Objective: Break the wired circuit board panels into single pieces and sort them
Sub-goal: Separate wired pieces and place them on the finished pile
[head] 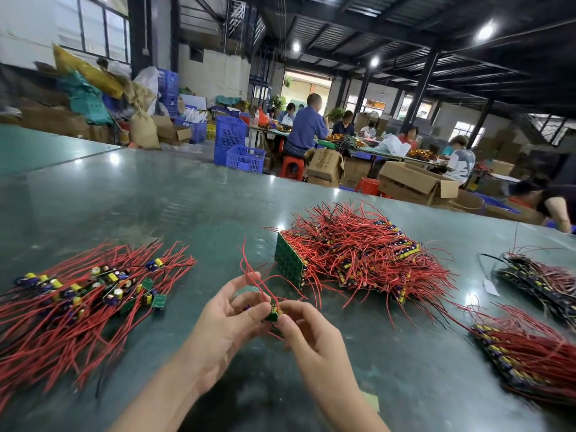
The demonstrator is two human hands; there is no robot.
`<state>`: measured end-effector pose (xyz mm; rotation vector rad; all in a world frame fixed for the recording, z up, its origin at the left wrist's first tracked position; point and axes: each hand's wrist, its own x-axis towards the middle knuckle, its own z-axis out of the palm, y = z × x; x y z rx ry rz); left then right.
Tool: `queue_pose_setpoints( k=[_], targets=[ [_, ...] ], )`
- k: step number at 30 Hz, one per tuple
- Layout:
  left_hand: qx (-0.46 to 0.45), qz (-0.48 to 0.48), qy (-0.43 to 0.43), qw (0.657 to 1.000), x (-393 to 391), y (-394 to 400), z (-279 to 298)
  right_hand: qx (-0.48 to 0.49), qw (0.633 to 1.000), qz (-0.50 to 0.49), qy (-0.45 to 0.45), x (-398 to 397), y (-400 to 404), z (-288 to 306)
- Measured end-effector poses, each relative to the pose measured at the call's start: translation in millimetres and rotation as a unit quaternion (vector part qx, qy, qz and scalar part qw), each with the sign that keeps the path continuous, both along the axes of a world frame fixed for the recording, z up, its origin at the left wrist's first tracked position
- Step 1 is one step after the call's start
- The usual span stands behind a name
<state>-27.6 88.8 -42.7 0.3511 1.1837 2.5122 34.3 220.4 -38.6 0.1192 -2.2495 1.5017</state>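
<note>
Together both hands (274, 319) pinch one small wired board (273, 313).

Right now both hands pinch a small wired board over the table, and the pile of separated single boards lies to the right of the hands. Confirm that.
Not quite. In the head view both the left hand and the right hand do pinch a small wired board over the table, but the pile of separated single boards lies to the left of the hands, not the right.
</note>
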Motion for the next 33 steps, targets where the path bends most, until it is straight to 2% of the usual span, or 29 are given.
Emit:
queue_pose_setpoints(
  k=[6, 12, 17, 20, 22, 25, 28, 31, 33],
  targets=[
    [0.005, -0.025, 0.014, 1.0, 2, 0, 0, 0.007, 0.998, -0.01, 0.069, 2, 1, 7],
    [-0.033, -0.023, 0.071, 0.997, 5, 2, -1, -0.035, 0.997, 0.019, 0.059, 4, 2, 9],
    [-0.027, 0.02, 0.101, 0.994, 6, 6, -1, -0.041, 0.994, -0.065, 0.083, 3, 3, 6],
    [-0.064, 0.122, 0.156, 0.978, 3, 3, -2, -0.186, 0.976, -0.103, 0.054, 1, 3, 4],
    [-0.133, 0.19, 0.239, 0.943, 5, 4, -3, -0.292, 0.954, -0.071, -0.009, -3, 3, 4],
    [-0.16, 0.216, 0.312, 0.911, 14, 12, -7, -0.372, 0.922, -0.001, -0.105, -7, -4, 4],
    [-0.17, 0.239, 0.361, 0.885, 18, 17, -10, -0.41, 0.903, 0.044, -0.123, -6, -7, 1],
    [-0.131, 0.245, 0.328, 0.903, 19, 21, -10, -0.457, 0.881, 0.084, -0.096, -5, 0, 3],
    [-0.105, 0.25, 0.293, 0.917, 19, 24, -11, -0.438, 0.891, 0.087, -0.079, -4, 3, 4]
  ],
)
